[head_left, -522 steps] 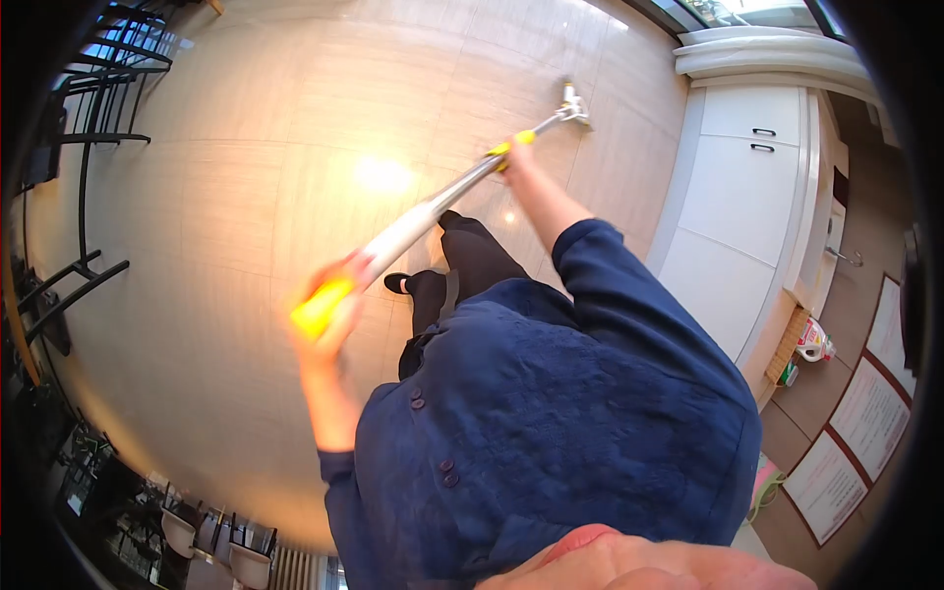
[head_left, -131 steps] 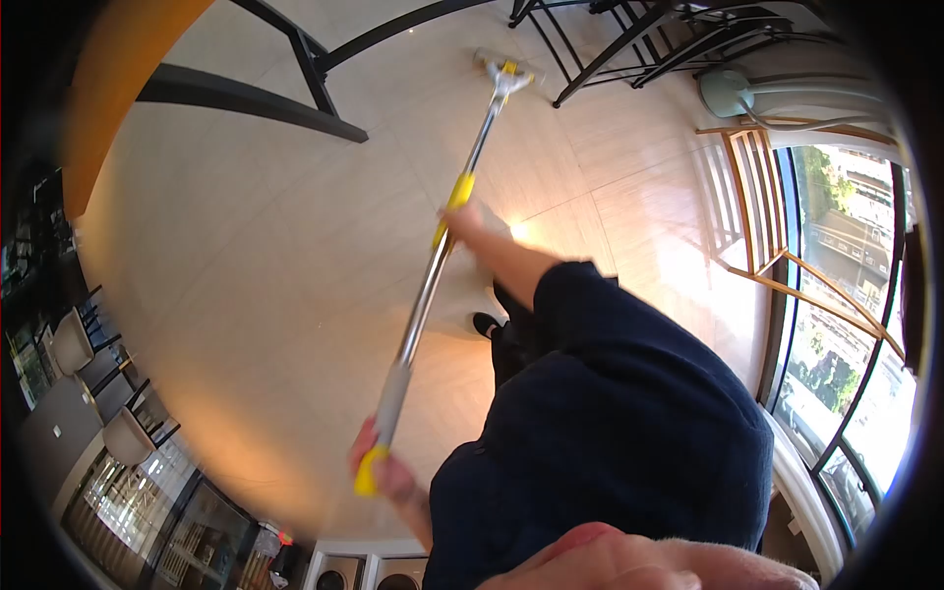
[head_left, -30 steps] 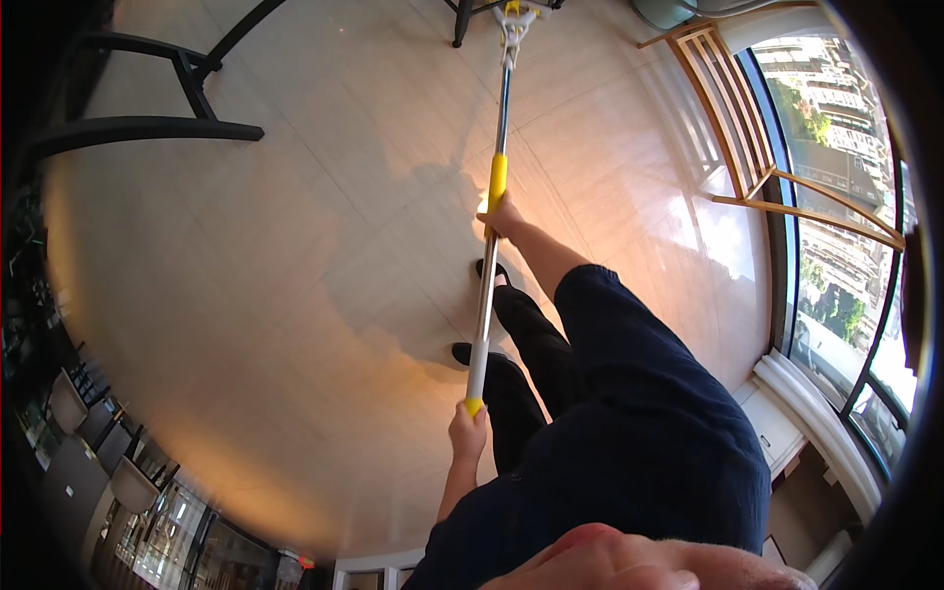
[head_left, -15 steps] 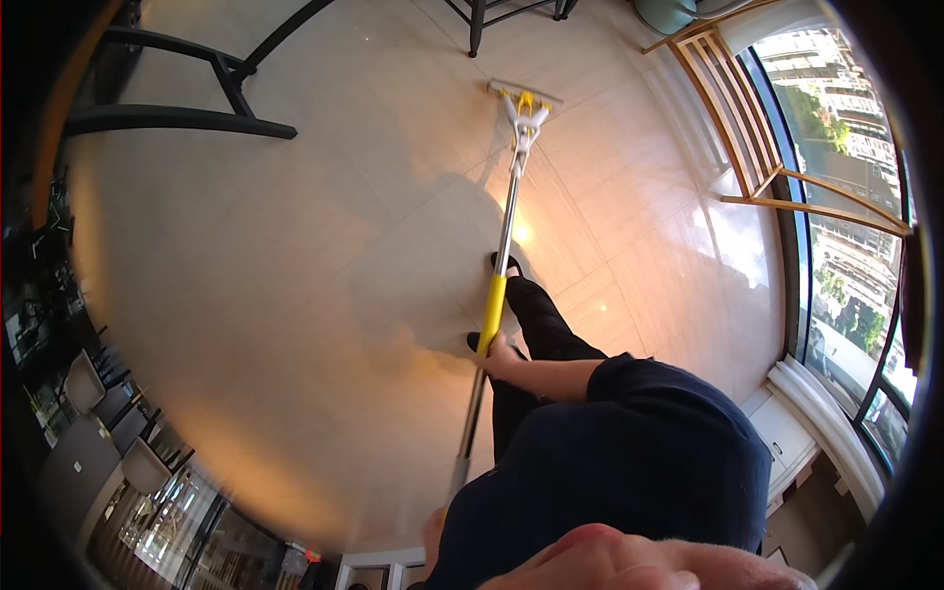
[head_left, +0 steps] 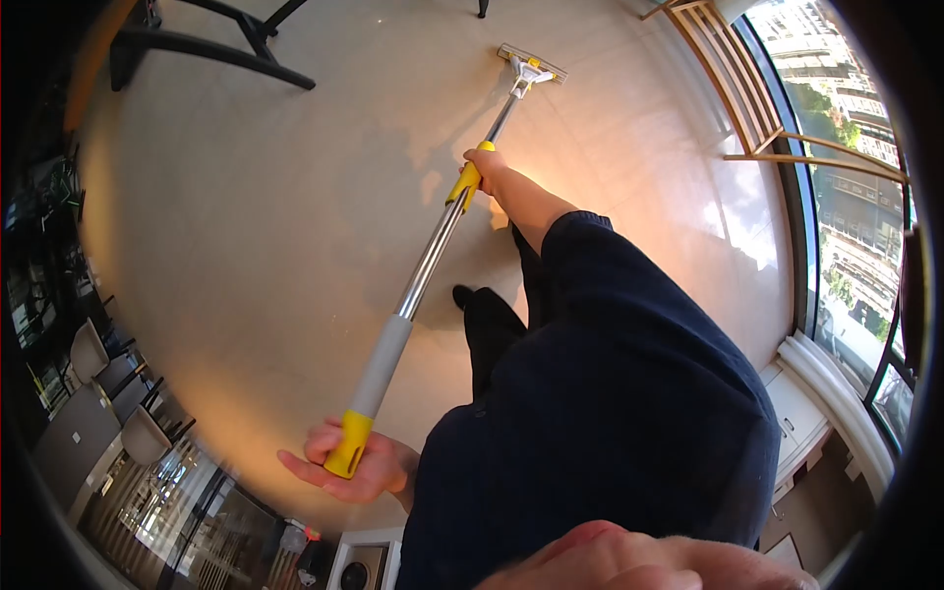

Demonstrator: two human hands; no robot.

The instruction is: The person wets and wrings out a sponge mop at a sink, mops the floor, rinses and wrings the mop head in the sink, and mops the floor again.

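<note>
A mop [head_left: 426,265] with a steel pole, a grey sleeve and yellow grips slants across the view. Its wide, narrow head [head_left: 532,65] is at the far floor, joined to the pole by a white and yellow bracket. My right hand [head_left: 484,171] is wrapped round the yellow grip partway down the pole, its arm stretched forward. At the near left, my left hand [head_left: 369,466] holds the yellow end of the handle from beneath, with a finger sticking out past it. My dark shoe [head_left: 462,296] shows beside the pole.
Dark furniture legs [head_left: 211,54] stand on the floor [head_left: 246,216] at upper left. A slatted wooden rack [head_left: 728,74] is by the window [head_left: 841,226] on the right. Chairs [head_left: 146,436] and a grey table [head_left: 74,438] are at lower left; a white cabinet [head_left: 792,418] stands lower right.
The mop has shifted forward, its head farther away. My right hand has moved forward with the yellow grip. The handle's end and my left hand have swung out from beside my body.
</note>
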